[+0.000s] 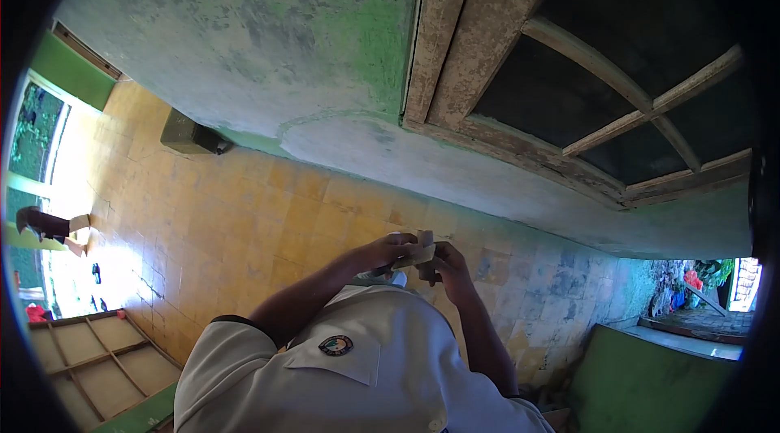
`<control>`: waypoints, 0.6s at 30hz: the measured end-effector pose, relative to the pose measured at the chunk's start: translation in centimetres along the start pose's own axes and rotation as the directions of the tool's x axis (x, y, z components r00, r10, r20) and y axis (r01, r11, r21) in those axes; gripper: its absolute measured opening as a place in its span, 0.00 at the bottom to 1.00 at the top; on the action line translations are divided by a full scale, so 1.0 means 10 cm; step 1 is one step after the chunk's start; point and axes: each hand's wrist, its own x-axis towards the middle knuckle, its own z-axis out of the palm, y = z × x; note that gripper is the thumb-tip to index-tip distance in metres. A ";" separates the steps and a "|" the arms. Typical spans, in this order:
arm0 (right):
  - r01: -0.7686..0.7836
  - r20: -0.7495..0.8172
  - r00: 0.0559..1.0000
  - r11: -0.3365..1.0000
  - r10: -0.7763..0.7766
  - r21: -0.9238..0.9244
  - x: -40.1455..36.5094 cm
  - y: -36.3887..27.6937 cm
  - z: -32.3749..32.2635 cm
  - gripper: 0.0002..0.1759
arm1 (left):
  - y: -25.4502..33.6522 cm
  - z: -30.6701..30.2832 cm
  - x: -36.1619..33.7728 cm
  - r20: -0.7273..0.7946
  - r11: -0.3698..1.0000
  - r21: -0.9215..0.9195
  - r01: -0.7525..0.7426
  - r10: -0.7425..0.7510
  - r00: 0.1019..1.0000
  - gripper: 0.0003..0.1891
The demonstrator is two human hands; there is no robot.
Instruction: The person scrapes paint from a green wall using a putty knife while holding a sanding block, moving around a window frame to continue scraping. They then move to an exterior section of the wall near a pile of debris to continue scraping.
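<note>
Both hands meet in front of the white shirt (349,360), near the middle of the head view. My left hand (392,252) has its fingers closed on a small pale, strip-like object (419,254). On the other side, my right hand (449,265) also grips this object, with its fingers bent round the edge. The object looks like a roll or folded strip, but its exact kind is too small to tell. Part of it is hidden by the fingers.
A worn green wall (325,43) with a wooden-framed window (650,112) rises ahead. Yellow tiles cover the floor (268,214). A block (191,134) stands by the wall. Another person (49,226) is at the far left. A low green wall (650,384) stands at lower right.
</note>
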 end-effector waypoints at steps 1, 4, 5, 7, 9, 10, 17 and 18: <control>0.008 0.036 0.999 1.000 -0.009 0.021 -0.01 0.07 0.06 0.16 | -0.04 0.02 -0.05 -0.005 1.000 0.005 0.002 -0.002 1.000 0.22; 0.042 0.071 0.996 0.998 -0.045 0.039 0.04 0.35 0.17 0.17 | -0.30 0.02 -0.18 -0.168 0.994 0.046 0.098 -0.089 0.982 0.18; 0.055 0.077 0.995 0.998 -0.056 0.018 0.04 0.43 0.22 0.16 | -0.56 -0.07 -0.17 -0.182 0.999 -0.043 0.004 -0.012 0.983 0.19; 0.046 0.009 0.999 0.998 -0.046 -0.034 -0.01 0.50 0.39 0.16 | -0.72 -0.13 -0.27 -0.198 0.985 -0.145 -0.095 0.066 0.978 0.19; 0.284 -0.130 0.919 0.854 -0.372 -0.435 -0.03 0.59 0.51 0.15 | -0.62 -0.18 -0.44 -0.304 0.998 -0.058 -0.001 -0.017 0.952 0.16; 0.281 -0.113 0.921 0.837 -0.372 -0.469 -0.10 0.51 0.58 0.13 | -0.40 -0.08 -0.53 -0.385 0.998 -0.069 -0.012 -0.015 0.923 0.14; 0.277 0.017 0.952 0.836 -0.305 -0.475 0.09 0.13 0.98 0.10 | -0.10 -0.17 -0.31 -0.483 0.994 -0.014 -0.107 0.087 0.871 0.12; 0.258 -0.004 0.955 0.838 -0.296 -0.481 0.17 0.09 1.01 0.11 | -0.05 -0.25 -0.27 -0.506 0.989 -0.034 -0.141 0.104 0.856 0.12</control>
